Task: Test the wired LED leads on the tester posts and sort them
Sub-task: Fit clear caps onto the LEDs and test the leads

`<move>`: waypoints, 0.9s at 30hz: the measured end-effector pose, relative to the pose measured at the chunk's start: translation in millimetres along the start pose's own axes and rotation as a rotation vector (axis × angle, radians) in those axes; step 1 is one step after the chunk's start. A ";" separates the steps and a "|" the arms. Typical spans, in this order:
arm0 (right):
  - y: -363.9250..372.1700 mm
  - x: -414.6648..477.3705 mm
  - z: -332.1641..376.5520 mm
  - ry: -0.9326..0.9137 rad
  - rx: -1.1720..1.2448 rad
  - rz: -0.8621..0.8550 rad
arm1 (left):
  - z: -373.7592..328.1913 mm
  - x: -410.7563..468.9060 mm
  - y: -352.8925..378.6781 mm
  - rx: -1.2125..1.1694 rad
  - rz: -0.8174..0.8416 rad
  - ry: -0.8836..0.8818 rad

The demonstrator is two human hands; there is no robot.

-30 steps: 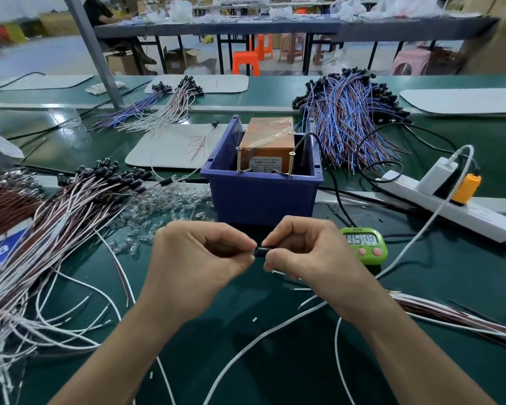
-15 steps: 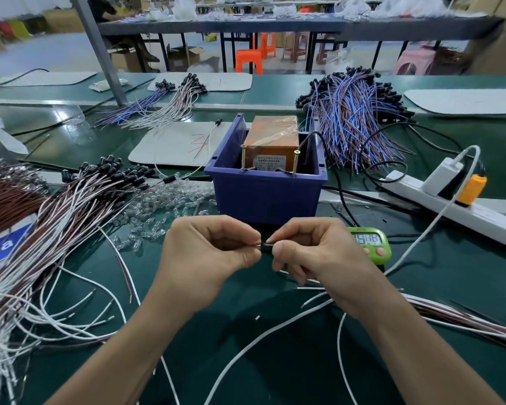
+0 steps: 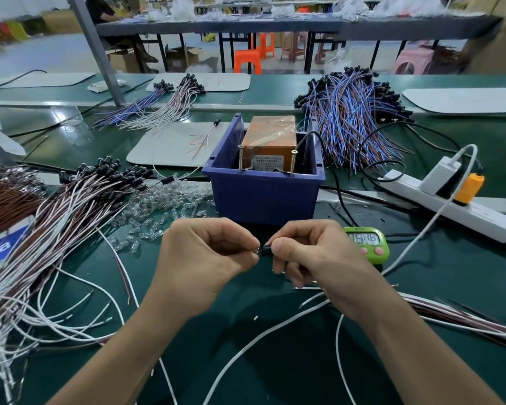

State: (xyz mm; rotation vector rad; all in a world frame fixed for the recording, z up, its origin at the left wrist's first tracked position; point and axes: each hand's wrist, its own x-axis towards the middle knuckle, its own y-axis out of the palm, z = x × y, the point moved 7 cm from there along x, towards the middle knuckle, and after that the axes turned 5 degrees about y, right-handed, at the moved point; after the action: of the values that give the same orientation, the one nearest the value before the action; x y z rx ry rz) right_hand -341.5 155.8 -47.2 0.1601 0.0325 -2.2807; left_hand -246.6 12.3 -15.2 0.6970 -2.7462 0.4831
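Head view shows little change from a second ago: your hands still meet in front of the blue bin point(image 3: 263, 197), only slightly higher in frame. At far left, a white-and-brown lead bundle point(image 3: 56, 229) fans across the green mat point(image 3: 275, 361), with loose clear LEDs point(image 3: 164, 206) beside it. Your left hand point(image 3: 208, 258) pinches closed on the clear tip of the black LED holder point(image 3: 265, 250); your right hand point(image 3: 310, 252) grips its body, white wires trailing below. Behind, two screw posts point(image 3: 240, 157) rise from the bin by an orange tester box point(image 3: 270, 138). Rightward sit a green timer point(image 3: 365, 244), blue-and-brown leads point(image 3: 351, 118) and a white power strip point(image 3: 450, 200). Orange stools point(image 3: 247, 61) stand beyond the bench.
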 end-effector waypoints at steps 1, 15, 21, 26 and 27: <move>1.2 -0.2 0.0 -0.009 0.005 -0.002 | -0.8 -0.5 -1.3 0.016 -0.012 0.007; 0.1 -0.9 1.9 -0.030 0.025 -0.004 | 5.9 0.7 2.2 -0.057 -0.004 -0.074; -2.0 -2.3 8.6 -0.068 0.030 -0.046 | 10.2 -0.1 8.7 -0.226 0.063 -0.213; -2.3 -2.8 11.1 -0.100 0.022 -0.047 | 7.0 0.1 6.9 -0.206 0.047 -0.181; -2.0 -2.7 11.0 -0.101 0.035 -0.035 | 4.7 0.7 5.2 -0.175 0.033 -0.140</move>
State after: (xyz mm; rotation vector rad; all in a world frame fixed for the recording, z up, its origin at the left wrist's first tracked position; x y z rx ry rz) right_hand -342.4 158.3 -36.0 0.0635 -0.0575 -2.3222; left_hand -250.7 14.5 -20.6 0.6658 -2.8900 0.2034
